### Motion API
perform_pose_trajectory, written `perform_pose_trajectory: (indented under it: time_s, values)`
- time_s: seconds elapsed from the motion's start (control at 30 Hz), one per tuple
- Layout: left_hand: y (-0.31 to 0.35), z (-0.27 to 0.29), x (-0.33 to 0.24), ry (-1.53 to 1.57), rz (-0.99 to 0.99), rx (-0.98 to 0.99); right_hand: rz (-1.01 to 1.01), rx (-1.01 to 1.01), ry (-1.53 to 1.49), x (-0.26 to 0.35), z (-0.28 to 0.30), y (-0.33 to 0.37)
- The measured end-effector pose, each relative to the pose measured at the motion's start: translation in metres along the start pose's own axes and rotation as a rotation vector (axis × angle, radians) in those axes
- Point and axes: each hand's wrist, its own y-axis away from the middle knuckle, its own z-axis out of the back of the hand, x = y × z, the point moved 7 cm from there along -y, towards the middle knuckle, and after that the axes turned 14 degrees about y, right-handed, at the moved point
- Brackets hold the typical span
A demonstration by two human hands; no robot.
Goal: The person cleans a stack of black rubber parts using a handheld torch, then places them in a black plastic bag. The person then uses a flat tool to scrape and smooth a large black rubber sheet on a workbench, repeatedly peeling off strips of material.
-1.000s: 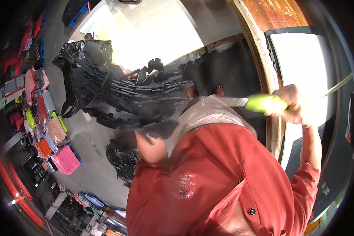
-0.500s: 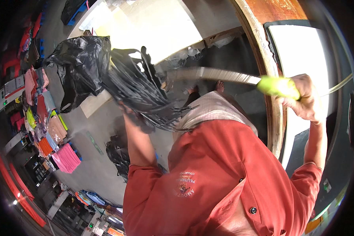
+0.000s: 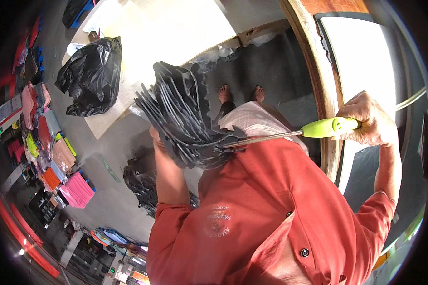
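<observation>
My left hand (image 3: 158,141) is closed on a thick bundle of black strips (image 3: 183,114), which hides most of its fingers. The strips look like thin flexible plastic or rubber and fan out toward the upper left. My right hand (image 3: 368,118) grips the lime-green handle (image 3: 328,127) of a long knife. Its thin blade (image 3: 266,138) reaches left to the near end of the bundle, and its tip is hidden at the strips. A crumpled black plastic bag (image 3: 92,78) lies at the left edge of a pale table.
The brightly lit pale table (image 3: 176,33) lies ahead. A rough wooden post-like edge (image 3: 314,61) runs beside a white panel (image 3: 361,57) on the right. Another black bag (image 3: 140,183) is on the floor at left. Stacks of folded cloth (image 3: 76,190) stand further left.
The knife has swung down, its blade now reaching the lower end of the strips. The bundle has turned more upright, and the black bag appears apart from it, further left.
</observation>
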Motion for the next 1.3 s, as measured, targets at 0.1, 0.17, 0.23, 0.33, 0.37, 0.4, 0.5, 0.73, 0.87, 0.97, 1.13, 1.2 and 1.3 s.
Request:
perform_pose_trajectory:
  time_s: [0.1,0.17,0.23,0.33,0.37,0.4,0.5,0.73,0.87,0.97,1.13,1.2,1.3]
  values:
    - [0.000,0.005,-0.007,-0.049,0.011,0.014,-0.050,-0.205,-0.047,-0.004,0.008,-0.001]
    - [0.001,0.009,-0.009,-0.074,0.020,0.014,0.010,-0.188,0.014,-0.001,0.004,-0.002]
    - [0.002,0.012,-0.008,-0.088,0.033,0.008,-0.041,-0.262,0.005,-0.006,0.008,0.001]
    - [0.005,0.016,-0.006,-0.101,0.049,-0.006,-0.119,-0.264,-0.016,-0.015,0.008,0.007]
    - [0.007,0.017,-0.005,-0.108,0.058,-0.009,-0.064,-0.246,-0.028,-0.013,0.008,0.007]
    - [0.008,0.018,-0.004,-0.103,0.062,-0.012,-0.019,-0.208,-0.038,-0.011,0.007,0.008]
    - [0.014,0.022,-0.002,-0.111,0.079,-0.018,-0.115,-0.175,-0.190,-0.022,0.008,0.009]
    - [0.023,0.027,0.003,-0.135,0.104,-0.030,-0.056,-0.038,-0.117,-0.024,-0.006,0.001]
    - [0.024,0.028,0.005,-0.147,0.118,-0.027,0.023,-0.292,-0.176,-0.025,0.008,0.001]
    - [0.025,0.032,0.005,-0.170,0.134,-0.020,-0.019,-0.169,-0.084,-0.029,0.002,0.000]
    - [0.030,0.048,-0.003,-0.232,0.166,-0.002,-0.053,-0.142,0.000,-0.025,0.006,0.001]
    - [0.030,0.049,-0.008,-0.408,0.177,0.052,-0.058,-0.011,0.077,-0.021,-0.004,-0.002]
    - [0.026,0.044,-0.014,-0.965,0.094,0.123,-0.004,-0.247,-0.114,-0.015,0.015,-0.005]
